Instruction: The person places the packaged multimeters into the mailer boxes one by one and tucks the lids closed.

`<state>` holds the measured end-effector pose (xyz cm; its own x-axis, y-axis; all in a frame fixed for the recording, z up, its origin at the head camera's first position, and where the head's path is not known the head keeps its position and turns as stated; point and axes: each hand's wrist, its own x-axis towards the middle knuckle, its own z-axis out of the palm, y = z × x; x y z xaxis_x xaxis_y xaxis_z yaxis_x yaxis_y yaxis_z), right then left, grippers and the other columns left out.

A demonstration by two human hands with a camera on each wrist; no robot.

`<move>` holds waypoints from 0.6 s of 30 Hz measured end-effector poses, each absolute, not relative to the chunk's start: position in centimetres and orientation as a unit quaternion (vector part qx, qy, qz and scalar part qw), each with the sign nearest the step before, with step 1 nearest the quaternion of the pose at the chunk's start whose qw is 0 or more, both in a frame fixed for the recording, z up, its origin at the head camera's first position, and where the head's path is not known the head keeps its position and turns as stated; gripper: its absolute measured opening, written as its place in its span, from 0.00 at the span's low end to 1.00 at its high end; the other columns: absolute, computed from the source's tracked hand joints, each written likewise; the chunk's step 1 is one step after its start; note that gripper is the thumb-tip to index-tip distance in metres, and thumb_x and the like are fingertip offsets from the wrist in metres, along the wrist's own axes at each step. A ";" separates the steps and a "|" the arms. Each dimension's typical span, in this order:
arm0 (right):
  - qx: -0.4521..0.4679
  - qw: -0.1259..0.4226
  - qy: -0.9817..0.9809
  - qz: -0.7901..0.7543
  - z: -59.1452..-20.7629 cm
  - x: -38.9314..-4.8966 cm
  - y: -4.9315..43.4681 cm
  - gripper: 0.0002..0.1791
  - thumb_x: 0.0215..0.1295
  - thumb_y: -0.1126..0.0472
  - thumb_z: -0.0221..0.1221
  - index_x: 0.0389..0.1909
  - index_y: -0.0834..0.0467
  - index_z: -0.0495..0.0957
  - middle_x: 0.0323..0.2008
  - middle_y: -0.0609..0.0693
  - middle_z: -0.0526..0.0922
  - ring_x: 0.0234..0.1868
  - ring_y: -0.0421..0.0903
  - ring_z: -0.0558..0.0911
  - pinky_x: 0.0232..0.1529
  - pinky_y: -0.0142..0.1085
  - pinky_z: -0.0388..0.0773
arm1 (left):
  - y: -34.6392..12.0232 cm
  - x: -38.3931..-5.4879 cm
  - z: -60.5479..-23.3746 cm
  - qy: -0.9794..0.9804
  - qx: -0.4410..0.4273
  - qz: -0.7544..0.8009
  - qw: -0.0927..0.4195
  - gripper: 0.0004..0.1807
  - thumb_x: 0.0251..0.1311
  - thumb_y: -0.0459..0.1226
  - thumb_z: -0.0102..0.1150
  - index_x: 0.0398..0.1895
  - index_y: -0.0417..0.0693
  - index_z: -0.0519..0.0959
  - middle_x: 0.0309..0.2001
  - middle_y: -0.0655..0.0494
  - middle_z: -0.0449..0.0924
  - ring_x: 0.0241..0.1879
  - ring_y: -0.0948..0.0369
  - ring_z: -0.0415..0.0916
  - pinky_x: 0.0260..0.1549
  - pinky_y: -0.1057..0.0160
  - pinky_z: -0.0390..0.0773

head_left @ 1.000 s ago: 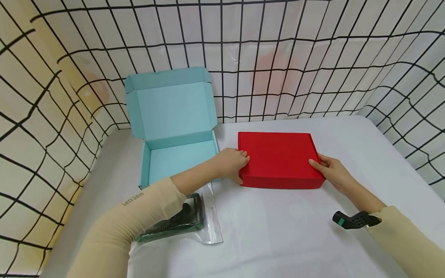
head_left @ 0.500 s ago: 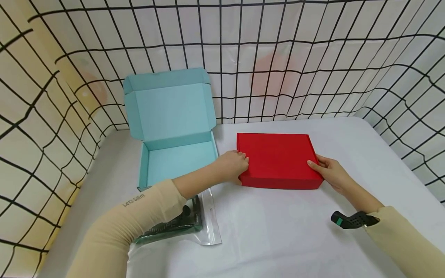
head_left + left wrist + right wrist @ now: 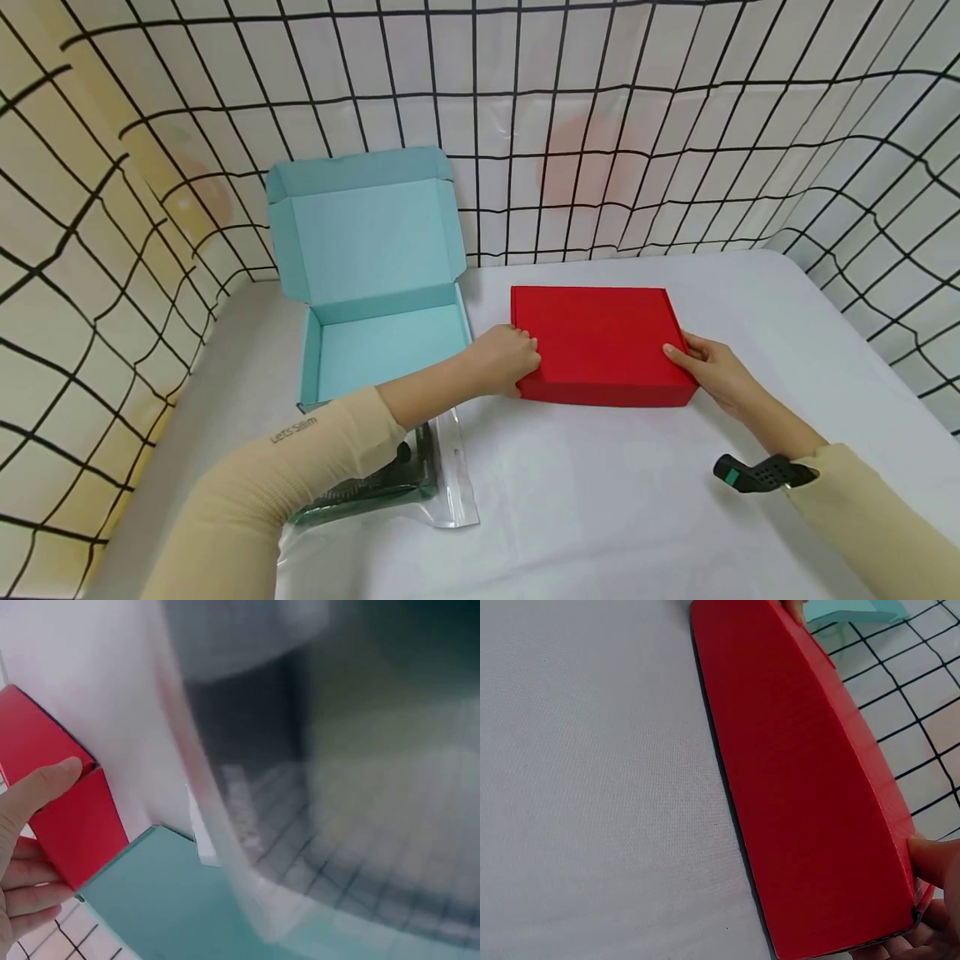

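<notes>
A closed red cardboard box [image 3: 600, 333] lies on the white-covered table, right of centre. At its left end my left hand [image 3: 504, 360] grips the side, fingers over the top edge and thumb low near the front corner. My right hand [image 3: 712, 369] holds the right end, thumb on top and fingers round the side. In the left wrist view the left hand [image 3: 30, 847] is partly cut off, its thumb on the red box [image 3: 79, 825]. The right wrist view shows the box's long front side [image 3: 787, 795] and the right hand [image 3: 934, 877] at its corner.
An open light-blue cardboard box [image 3: 375, 333] stands to the left, lid raised. A clear plastic bag [image 3: 453, 475] with a dark item inside lies below it, partly under the left forearm. Black wire grid [image 3: 517, 158] walls off the back and both sides.
Both hands keep their grip on the red box, which stays nearly where it was. The whole view has shifted very slightly.
</notes>
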<state>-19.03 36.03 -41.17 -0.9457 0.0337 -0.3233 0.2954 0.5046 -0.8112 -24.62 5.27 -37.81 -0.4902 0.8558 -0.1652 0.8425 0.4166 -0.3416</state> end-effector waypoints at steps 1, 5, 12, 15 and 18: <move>0.095 0.134 0.858 -0.487 -41.2 -19.1 36.0 0.43 0.66 0.43 0.45 0.69 0.63 0.36 0.66 0.71 0.50 0.54 0.56 0.68 0.41 0.25 0.77 | 5.3 -24.6 -37.7 -0.840 -0.504 0.200 0.020 0.28 0.38 0.52 0.70 0.45 0.54 0.78 0.39 0.59 0.80 0.38 0.63 0.76 0.42 0.67 0.77; 0.094 0.137 0.858 -0.486 -41.3 -19.1 36.0 0.43 0.66 0.43 0.44 0.69 0.63 0.36 0.66 0.71 0.48 0.61 0.64 0.61 0.44 0.28 0.77 | 5.6 -24.2 -37.7 -0.833 -0.502 0.233 0.016 0.26 0.38 0.52 0.70 0.44 0.55 0.78 0.37 0.60 0.80 0.36 0.63 0.76 0.40 0.68 0.77; 0.095 0.131 0.857 -0.490 -41.5 -19.2 36.2 0.44 0.66 0.42 0.45 0.69 0.64 0.36 0.66 0.71 0.49 0.56 0.57 0.66 0.41 0.24 0.76 | 6.2 -23.6 -38.0 -0.822 -0.506 0.262 0.019 0.25 0.39 0.52 0.69 0.43 0.57 0.79 0.35 0.61 0.81 0.35 0.64 0.75 0.37 0.70 0.76; 0.098 0.131 0.858 -0.488 -41.4 -19.2 36.2 0.44 0.65 0.42 0.45 0.69 0.63 0.37 0.66 0.71 0.51 0.50 0.47 0.70 0.40 0.22 0.76 | 6.1 -23.7 -37.9 -0.822 -0.505 0.262 0.018 0.25 0.40 0.52 0.69 0.44 0.57 0.79 0.37 0.60 0.81 0.36 0.64 0.76 0.39 0.69 0.76; 0.096 0.126 0.860 -0.486 -41.5 -19.3 36.2 0.43 0.66 0.43 0.45 0.69 0.64 0.38 0.65 0.71 0.52 0.48 0.45 0.70 0.40 0.22 0.76 | 5.9 -23.9 -37.8 -0.822 -0.506 0.260 0.025 0.26 0.40 0.52 0.69 0.45 0.55 0.78 0.38 0.59 0.81 0.37 0.63 0.76 0.42 0.68 0.76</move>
